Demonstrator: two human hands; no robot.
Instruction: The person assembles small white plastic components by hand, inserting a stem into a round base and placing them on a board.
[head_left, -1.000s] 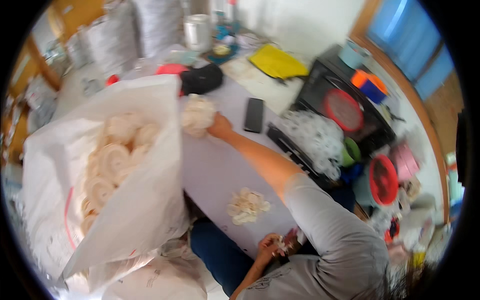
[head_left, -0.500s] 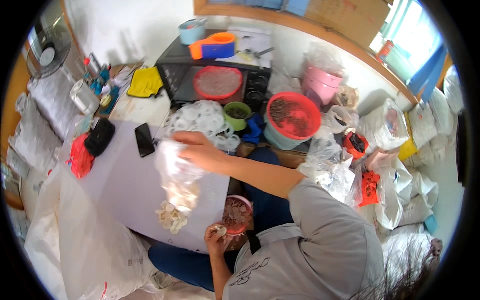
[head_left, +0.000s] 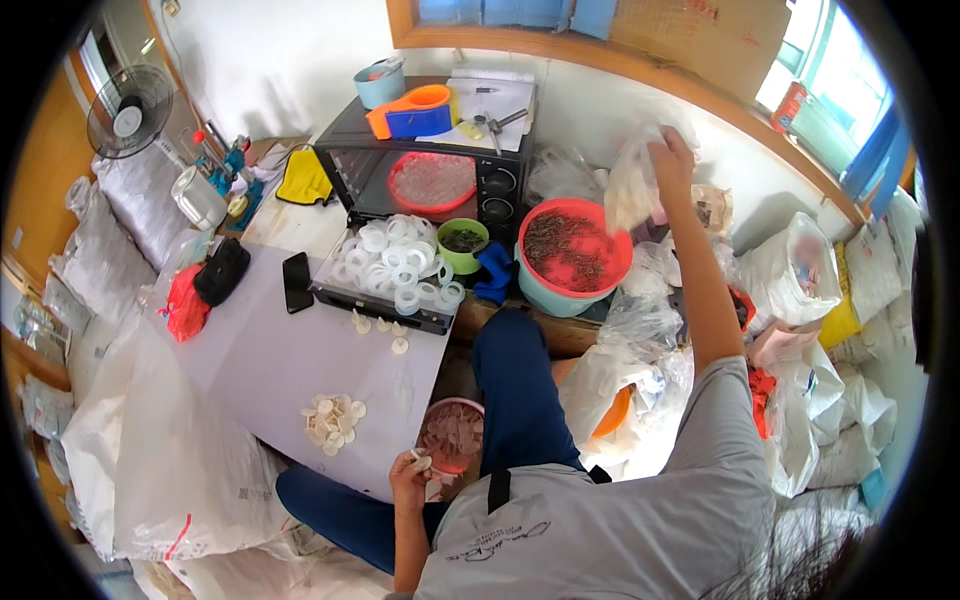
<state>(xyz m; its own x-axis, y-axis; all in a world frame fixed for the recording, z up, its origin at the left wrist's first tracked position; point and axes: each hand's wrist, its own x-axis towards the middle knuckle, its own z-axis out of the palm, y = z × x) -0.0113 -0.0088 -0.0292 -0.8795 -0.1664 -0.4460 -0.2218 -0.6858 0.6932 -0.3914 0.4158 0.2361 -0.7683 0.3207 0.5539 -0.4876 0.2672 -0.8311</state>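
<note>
My right arm is stretched out to the back right. Its hand (head_left: 675,160) grips the top of a clear plastic bag (head_left: 632,185) with cream pieces in its bottom, above the edge of a red tray (head_left: 590,262) of small dark metal pieces. Close to my body, the fingers of my left hand (head_left: 408,488) pinch a small cream disc (head_left: 422,463). A heap of similar discs (head_left: 334,422) lies on the pale tabletop (head_left: 250,370). A few stemmed discs (head_left: 399,342) lie near the pile of white rings (head_left: 390,258). Beneath the table edge, a pink basin (head_left: 452,432) holds translucent pieces.
Behind the rings stands a black oven (head_left: 340,180) with a red tray of clear pieces in front. Beside it are a green cup (head_left: 461,247) and a light blue bucket (head_left: 560,278). A phone (head_left: 297,282) lies on the table. Sacks (head_left: 180,450) crowd both sides.
My right hand has carried the plastic bag from above the table to the back right. The disc heap looks larger, and stemmed discs show near the rings. My left hand keeps its disc.
</note>
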